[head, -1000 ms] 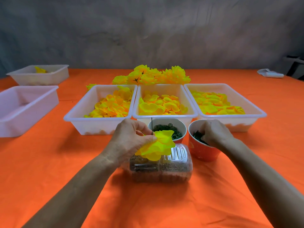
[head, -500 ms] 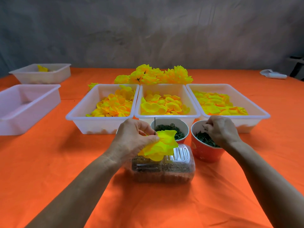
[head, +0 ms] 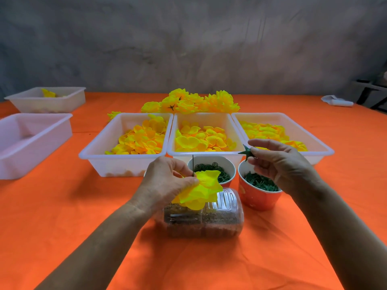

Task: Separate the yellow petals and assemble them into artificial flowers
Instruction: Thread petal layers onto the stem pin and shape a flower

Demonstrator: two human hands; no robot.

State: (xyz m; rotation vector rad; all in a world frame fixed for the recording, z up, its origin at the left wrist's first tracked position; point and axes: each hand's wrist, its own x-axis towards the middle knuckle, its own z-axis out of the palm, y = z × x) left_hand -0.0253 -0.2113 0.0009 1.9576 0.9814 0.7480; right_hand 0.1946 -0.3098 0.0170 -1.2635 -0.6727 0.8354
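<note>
- At the near centre of the head view, the left hand [head: 165,183] pinches a partly built yellow flower [head: 202,190], finger and thumb closed on its petals beside a thin dark wire [head: 192,165] standing up from them.
- The flower is held above a clear plastic box [head: 209,218] lying on the orange worktop [head: 62,206].
- The right hand [head: 280,164] pinches a small green star-shaped calyx [head: 245,153] between thumb and fingertips, raised above the orange cup [head: 258,195] of green pieces.
- A second cup [head: 209,164], holding dark green rings, stands just left of the orange cup.
- Behind the cups, three white trays sit side by side: left tray [head: 98,151], middle tray [head: 201,117], right tray [head: 314,141], each holding loose yellow petals [head: 199,139].
- Finished yellow flowers [head: 194,102] are heaped behind the trays.
- Two further white trays [head: 41,130] stand at far left; the farther one holds a yellow scrap.
</note>
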